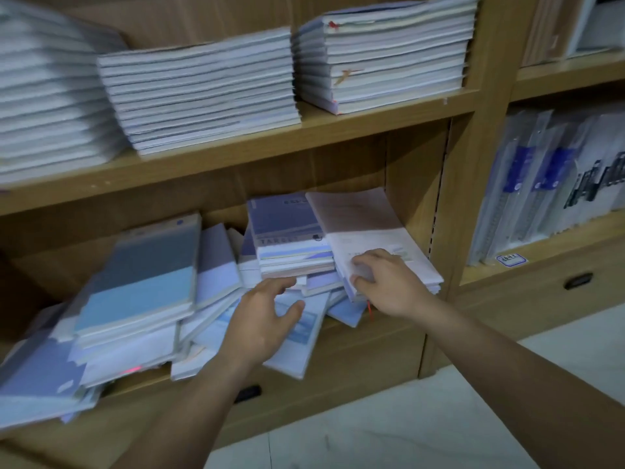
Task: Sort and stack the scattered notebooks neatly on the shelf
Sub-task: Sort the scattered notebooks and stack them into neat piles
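Scattered blue, purple and white notebooks [209,319] lie in a loose heap on the lower shelf [372,330], several jutting over its front edge. A blue-covered pile [142,279] leans at the left. A purple-covered stack [287,231] sits at the middle back. Beside it at the right lies a white and pink notebook stack [368,225]. My right hand [382,282] grips the front left corner of that white stack, fingers curled over its edge. My left hand [263,316] hovers open above a white notebook [301,336] in the heap, thumb spread.
Three neat tall stacks of notebooks [203,93] fill the upper shelf [270,143]. A wooden upright [473,198] borders the compartment on the right. Beyond it stand plastic-wrapped packs [541,184]. Drawers with dark handles [579,280] sit below; white floor tiles [406,428] lie underneath.
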`<state>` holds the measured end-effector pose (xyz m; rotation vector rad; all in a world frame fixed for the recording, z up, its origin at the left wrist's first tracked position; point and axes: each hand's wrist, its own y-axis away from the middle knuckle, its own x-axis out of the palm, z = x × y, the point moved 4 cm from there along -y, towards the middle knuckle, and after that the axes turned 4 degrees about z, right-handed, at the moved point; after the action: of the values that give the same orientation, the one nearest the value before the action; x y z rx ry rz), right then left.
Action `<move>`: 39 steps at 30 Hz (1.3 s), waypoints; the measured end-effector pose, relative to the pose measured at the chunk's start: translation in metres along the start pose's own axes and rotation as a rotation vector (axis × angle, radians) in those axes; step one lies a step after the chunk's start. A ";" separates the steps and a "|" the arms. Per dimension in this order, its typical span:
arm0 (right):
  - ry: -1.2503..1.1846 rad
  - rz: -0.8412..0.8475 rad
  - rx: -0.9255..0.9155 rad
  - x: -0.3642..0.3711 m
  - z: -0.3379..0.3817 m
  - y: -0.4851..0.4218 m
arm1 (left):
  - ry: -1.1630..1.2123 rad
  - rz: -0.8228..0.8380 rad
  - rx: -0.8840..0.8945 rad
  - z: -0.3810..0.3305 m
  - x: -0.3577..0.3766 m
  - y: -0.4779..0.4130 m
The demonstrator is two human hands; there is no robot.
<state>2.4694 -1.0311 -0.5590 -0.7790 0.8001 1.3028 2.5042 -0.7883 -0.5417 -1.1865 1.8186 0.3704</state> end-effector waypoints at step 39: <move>0.369 -0.011 0.114 0.016 0.007 -0.003 | -0.507 0.038 0.175 0.041 -0.001 -0.079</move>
<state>2.4747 -1.0169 -0.5691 -0.9440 1.1523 1.1060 2.5922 -0.7998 -0.5466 -0.8439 1.4005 0.4747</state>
